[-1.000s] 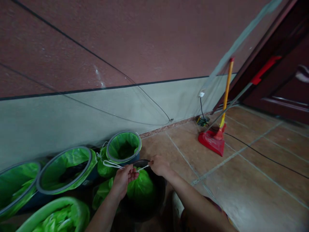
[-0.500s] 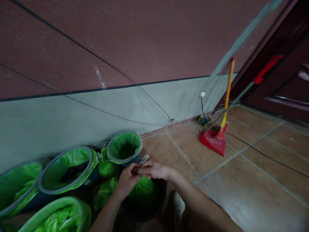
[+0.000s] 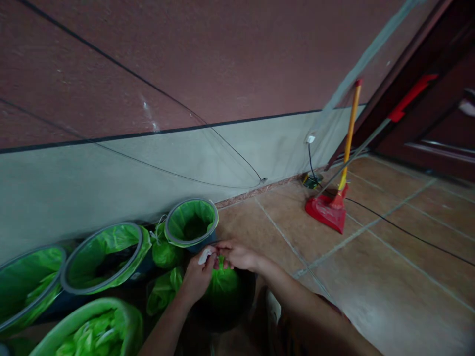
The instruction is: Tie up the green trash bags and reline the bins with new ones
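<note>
My left hand [image 3: 197,275] and my right hand [image 3: 237,255] meet over a full green bag [image 3: 224,284] that sits in a dark bin [image 3: 248,291] at the bottom centre. Both hands pinch the bag's white drawstring [image 3: 205,255], which is bunched small between the fingers. The string's loops are mostly hidden by my fingers.
Several bins lined with green bags stand along the wall: a small one [image 3: 191,222], a larger one [image 3: 104,257] and others at the far left. A tied green bag [image 3: 164,253] lies between them. A red dustpan with a yellow handle [image 3: 328,210] and black cables sit on the tiled floor.
My hands, spread apart with the white string stretched between them, have come together over the bag. The string is now gathered into a small bunch.
</note>
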Motion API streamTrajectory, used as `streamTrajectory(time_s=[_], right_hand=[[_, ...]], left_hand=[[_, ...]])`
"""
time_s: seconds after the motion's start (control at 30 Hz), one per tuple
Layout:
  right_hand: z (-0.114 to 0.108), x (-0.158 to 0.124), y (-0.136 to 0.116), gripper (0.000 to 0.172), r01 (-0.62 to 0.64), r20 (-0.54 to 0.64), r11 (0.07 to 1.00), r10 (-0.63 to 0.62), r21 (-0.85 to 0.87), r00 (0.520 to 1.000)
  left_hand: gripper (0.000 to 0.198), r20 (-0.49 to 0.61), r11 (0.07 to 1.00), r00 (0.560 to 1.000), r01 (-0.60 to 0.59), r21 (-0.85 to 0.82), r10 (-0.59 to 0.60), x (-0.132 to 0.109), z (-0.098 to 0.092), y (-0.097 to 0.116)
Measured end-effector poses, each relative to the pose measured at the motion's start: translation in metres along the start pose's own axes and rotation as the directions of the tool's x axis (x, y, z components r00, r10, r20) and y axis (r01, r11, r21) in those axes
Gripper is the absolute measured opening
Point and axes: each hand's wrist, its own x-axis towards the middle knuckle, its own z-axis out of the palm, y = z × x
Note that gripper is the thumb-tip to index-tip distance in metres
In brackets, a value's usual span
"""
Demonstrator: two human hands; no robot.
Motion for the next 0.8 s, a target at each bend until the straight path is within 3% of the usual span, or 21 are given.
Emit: streamTrajectory(time_s=[0.07,0.2,0.4,0.53,0.67,0.8], right_hand=[[0.001,0.002,0.007,0.02,0.046,-0.009,0.994,-0.047,-0.096,0.999],[-0.001,0.007,0.014,0.021,0.081,-0.069,0.99,-0.089,-0.115,0.994],[-0.003,0.01,0.018,0.018,0.02,-0.169,0.977,-0.057,-0.212,0.984],[-0.002,0.01,0.02,0.021,0.049,-0.207,0.973,-0.097,-0.226,0.974],[0.0,0.008,0.017,0.02,0.134,-0.133,0.974,-0.16,-0.181,0.978],[0.0,0.005,0.011,0.02,0.157,-0.065,0.973,-0.17,-0.171,0.983]], left_hand=[[0.022,-0.045,0.996,0.998,0.045,-0.071,-0.048,0.002,0.001,-0.004],[0.029,-0.119,0.921,0.959,0.204,-0.331,-0.256,0.006,0.003,-0.007],[0.038,-0.02,0.741,0.89,0.367,-0.562,-0.456,0.003,0.002,0.005],[0.04,0.027,0.619,0.843,0.416,-0.666,-0.537,-0.001,-0.003,0.011],[0.033,0.099,0.517,0.805,0.463,-0.72,-0.585,-0.002,-0.008,0.009],[0.031,0.121,0.508,0.809,0.468,-0.723,-0.575,-0.001,-0.009,0.006]])
